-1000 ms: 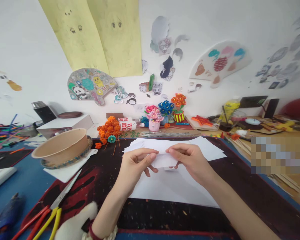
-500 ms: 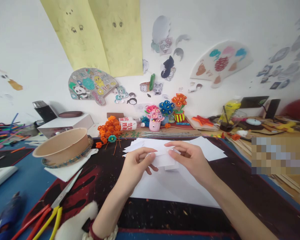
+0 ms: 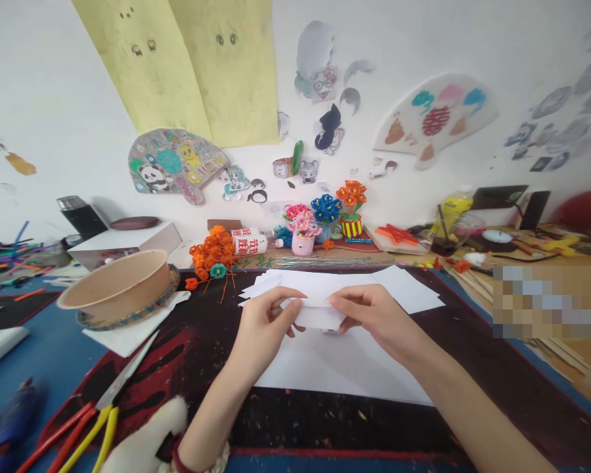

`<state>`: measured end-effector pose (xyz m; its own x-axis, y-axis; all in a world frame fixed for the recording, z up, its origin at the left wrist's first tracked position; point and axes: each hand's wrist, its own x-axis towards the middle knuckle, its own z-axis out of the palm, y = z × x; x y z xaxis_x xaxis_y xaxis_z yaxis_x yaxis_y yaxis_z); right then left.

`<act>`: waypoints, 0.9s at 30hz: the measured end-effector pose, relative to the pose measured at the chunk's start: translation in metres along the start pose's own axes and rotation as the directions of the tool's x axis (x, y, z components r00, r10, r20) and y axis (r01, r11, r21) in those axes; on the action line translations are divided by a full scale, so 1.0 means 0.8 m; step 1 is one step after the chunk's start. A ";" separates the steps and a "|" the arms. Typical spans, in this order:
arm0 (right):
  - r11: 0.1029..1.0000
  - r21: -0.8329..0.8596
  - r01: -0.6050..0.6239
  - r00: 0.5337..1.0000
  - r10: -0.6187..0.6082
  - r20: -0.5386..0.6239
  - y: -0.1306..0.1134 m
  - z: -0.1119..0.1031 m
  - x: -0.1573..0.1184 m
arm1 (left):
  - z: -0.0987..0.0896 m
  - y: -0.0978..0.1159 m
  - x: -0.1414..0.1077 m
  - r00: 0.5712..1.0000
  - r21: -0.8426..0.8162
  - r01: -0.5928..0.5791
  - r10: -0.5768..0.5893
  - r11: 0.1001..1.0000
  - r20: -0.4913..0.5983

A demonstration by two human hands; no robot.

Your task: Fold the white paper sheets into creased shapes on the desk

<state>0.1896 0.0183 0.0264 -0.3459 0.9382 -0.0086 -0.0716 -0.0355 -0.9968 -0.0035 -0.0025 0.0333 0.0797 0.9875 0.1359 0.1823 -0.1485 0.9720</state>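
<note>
Between my two hands is a small folded piece of white paper point(image 3: 320, 317), held up over larger white sheets. My left hand point(image 3: 270, 317) pinches its left end between thumb and fingers. At the right end, my right hand point(image 3: 369, 312) grips it with thumb on top and fingers bent behind. Below lies a large white sheet point(image 3: 345, 368) on the dark mat, and more white sheets point(image 3: 408, 292) fan out behind and to the right. Part of the folded paper is hidden by my fingers.
Scissors point(image 3: 113, 387) with red and yellow handles lie open at left, near a round tan bowl point(image 3: 123, 282). Orange craft flowers point(image 3: 214, 253), a bottle point(image 3: 251, 241) and small flower pots point(image 3: 303, 243) line the back. Wooden sticks point(image 3: 561, 355) lie at right.
My right hand has shifted its fingers lower, and its index finger no longer reaches over the top. The folded paper now looks flatter and wider between my hands. The view has moved slightly.
</note>
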 end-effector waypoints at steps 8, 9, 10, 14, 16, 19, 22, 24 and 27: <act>0.969 -0.206 0.137 0.990 -0.138 0.008 0.007 0.003 0.001 | 0.002 0.001 -0.002 0.994 0.306 -0.105 0.112 0.946 -0.007; 0.961 -0.229 0.154 0.988 -0.153 0.021 0.008 0.003 0.000 | 0.003 0.002 -0.002 0.991 0.339 -0.127 0.131 0.932 0.011; 0.953 -0.249 0.171 0.985 -0.169 0.031 0.009 0.004 0.000 | 0.003 0.003 -0.003 0.989 0.362 -0.147 0.146 0.921 0.030; 0.932 -0.288 0.219 0.972 -0.233 -0.014 0.011 0.006 -0.002 | 0.004 0.003 -0.004 0.984 0.384 -0.176 0.157 0.907 0.079; 0.935 -0.277 0.223 0.965 -0.252 -0.076 0.011 0.007 -0.003 | 0.006 0.001 -0.004 0.992 0.312 -0.107 0.079 0.944 0.102; 0.963 -0.184 0.199 0.967 -0.223 -0.125 0.008 0.009 -0.003 | 0.010 -0.001 -0.004 0.995 0.131 0.012 -0.025 0.991 0.098; 0.982 -0.122 0.142 0.986 -0.151 -0.070 0.006 0.011 -0.002 | 0.015 -0.001 -0.006 0.997 -0.023 0.057 -0.056 0.998 0.057; 0.979 -0.153 0.135 0.990 -0.139 -0.011 0.005 0.013 -0.002 | 0.016 0.002 -0.007 0.994 -0.087 0.066 -0.058 0.994 0.088; 0.955 -0.235 0.182 0.983 -0.179 0.034 0.003 0.013 -0.004 | 0.015 0.007 -0.008 0.992 -0.107 0.054 -0.041 0.993 0.121</act>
<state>0.1810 0.0119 0.0250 -0.3590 0.9172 0.1728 0.0884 0.2178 -0.9720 0.0086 -0.0098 0.0352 0.1905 0.9791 0.0715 0.0804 -0.0882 0.9929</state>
